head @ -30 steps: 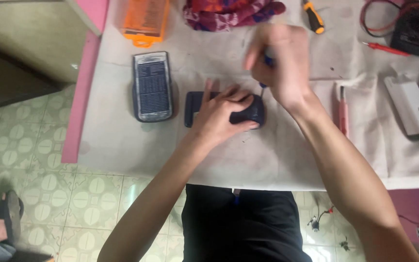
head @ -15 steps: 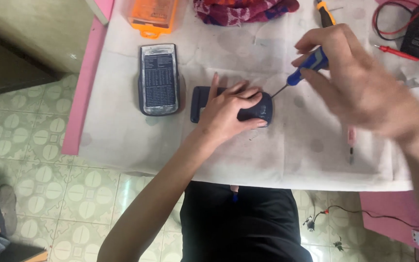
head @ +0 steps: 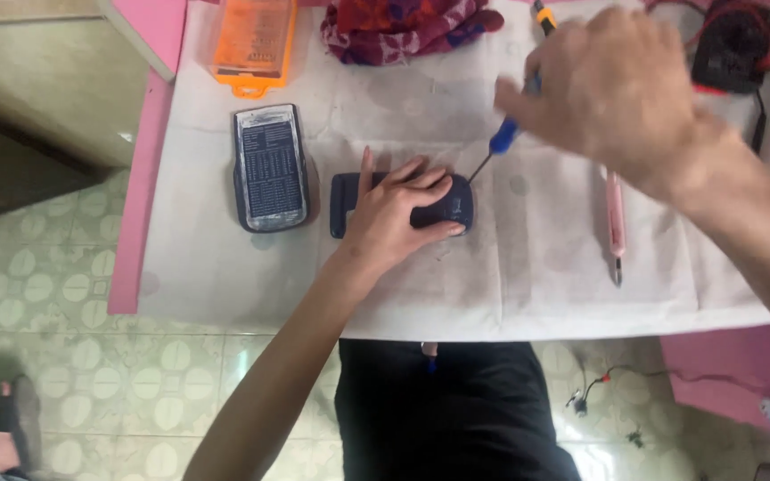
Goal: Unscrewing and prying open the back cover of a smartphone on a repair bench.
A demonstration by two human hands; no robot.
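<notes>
On the paper-covered pink table (head: 144, 178) above green tiled floor (head: 73, 356), left hand (head: 394, 214) lies open, flat on a dark device (head: 452, 207); right hand (head: 617, 85) grips a blue screwdriver (head: 503, 136).

Around the one dark blue calculator body (head: 443, 207) lying face down: one separate grey calculator cover (head: 270, 167) to its left, one orange plastic bit case (head: 253, 40) beyond that, one blue-handled screwdriver (head: 503, 138) at its right end, one pink pen-shaped tool (head: 615, 218) farther right, one red patterned cloth (head: 403, 27) above, two hands.
</notes>
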